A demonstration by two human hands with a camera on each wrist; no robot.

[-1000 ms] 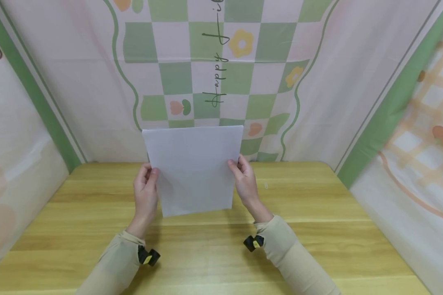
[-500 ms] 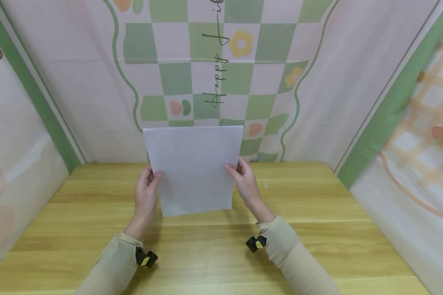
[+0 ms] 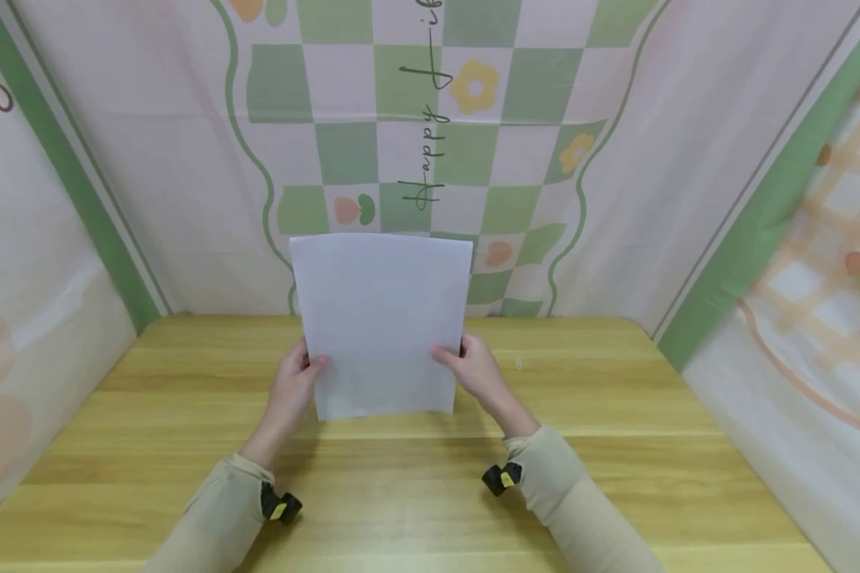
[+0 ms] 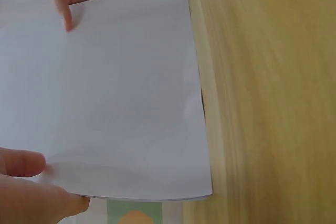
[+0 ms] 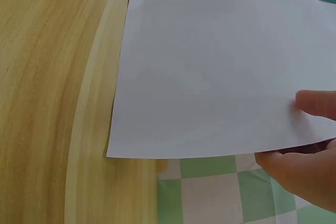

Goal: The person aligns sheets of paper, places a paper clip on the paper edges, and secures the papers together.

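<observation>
Both hands hold up a thin stack of blank white paper (image 3: 383, 318) by its two side edges, in front of the person. My left hand (image 3: 294, 386) pinches the left edge low down, thumb on the near face and fingers behind. On the opposite edge my right hand (image 3: 480, 374) grips the same way, its fingers mostly hidden behind the sheets. Layered sheet edges show along the side of the paper (image 4: 126, 108) in the left wrist view. The lower edge is close over the table in the head view.
A small white paper clip (image 3: 518, 363) lies on the wooden table (image 3: 401, 493), right of the right hand. Behind the table's far edge hangs a green-and-white checked cloth (image 3: 344, 151). More printed cloth (image 3: 795, 334) hangs at the sides.
Both hands have slid down the paper's side edges toward its lower corners. The stack's top edge now bows slightly. The head view has shifted a little.
</observation>
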